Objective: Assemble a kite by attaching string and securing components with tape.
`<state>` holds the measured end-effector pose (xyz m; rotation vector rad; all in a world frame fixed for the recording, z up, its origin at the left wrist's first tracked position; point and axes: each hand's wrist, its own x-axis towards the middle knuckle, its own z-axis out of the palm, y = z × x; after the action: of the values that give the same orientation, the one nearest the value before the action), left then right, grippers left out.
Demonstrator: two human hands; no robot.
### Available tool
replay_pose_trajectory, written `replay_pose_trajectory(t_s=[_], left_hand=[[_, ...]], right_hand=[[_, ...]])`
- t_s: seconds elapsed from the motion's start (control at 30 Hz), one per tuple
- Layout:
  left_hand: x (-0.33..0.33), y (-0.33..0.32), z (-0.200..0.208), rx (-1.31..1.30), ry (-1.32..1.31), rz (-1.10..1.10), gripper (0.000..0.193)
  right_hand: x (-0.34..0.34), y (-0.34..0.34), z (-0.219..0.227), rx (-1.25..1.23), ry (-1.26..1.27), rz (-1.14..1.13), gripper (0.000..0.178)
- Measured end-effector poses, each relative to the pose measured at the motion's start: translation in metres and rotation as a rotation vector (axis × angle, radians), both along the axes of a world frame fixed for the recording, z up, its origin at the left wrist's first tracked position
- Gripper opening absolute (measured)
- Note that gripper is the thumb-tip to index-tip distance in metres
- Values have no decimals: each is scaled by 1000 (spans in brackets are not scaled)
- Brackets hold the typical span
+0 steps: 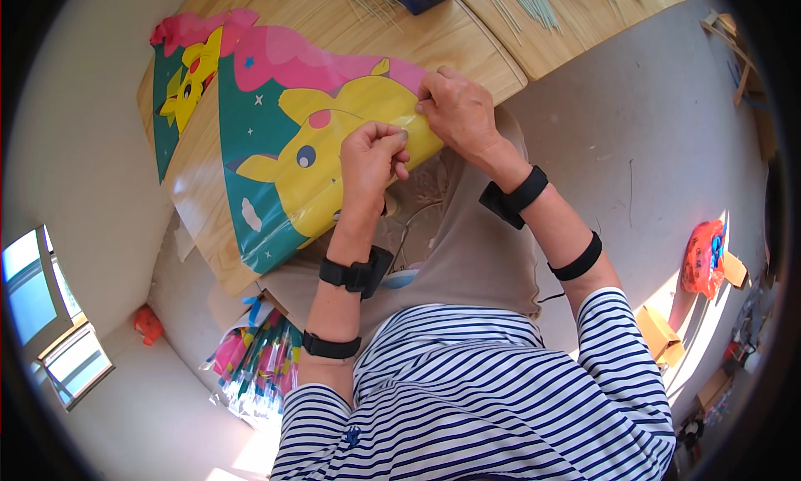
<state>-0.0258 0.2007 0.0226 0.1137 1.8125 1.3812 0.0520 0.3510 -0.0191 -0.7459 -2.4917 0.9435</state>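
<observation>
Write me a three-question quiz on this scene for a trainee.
1. True or false: thin sticks lie on the table.

2. What is the right hand holding?
A) a cup
B) a sheet
C) a brush

3. Fill in the colour: the left hand is over the sheet's ____ figure.

Key: 1. True. 2. B. 3. Yellow.

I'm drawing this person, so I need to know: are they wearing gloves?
No, the left hand and right hand by the cartoon sheet are bare, with black straps only farther up the arms.
</observation>
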Motion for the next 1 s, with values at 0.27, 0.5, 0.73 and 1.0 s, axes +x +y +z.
replay_pose_trajectory(t_s=[0.27,0.5,0.73,1.0], left_hand=[[1,0,7,-55,-35,30,13],[7,-1,0,-27,-81,89,15],[14,12,-1,-74,46,97,16],[9,8,-5,-59,27,104,12]], right_hand=[[1,0,-1,17,6,-2,16],[0,-1,-2,18,9,-10,17],[0,-1,-1,14,7,-13,17],[1,-1,-2,21,24,-16,17]])
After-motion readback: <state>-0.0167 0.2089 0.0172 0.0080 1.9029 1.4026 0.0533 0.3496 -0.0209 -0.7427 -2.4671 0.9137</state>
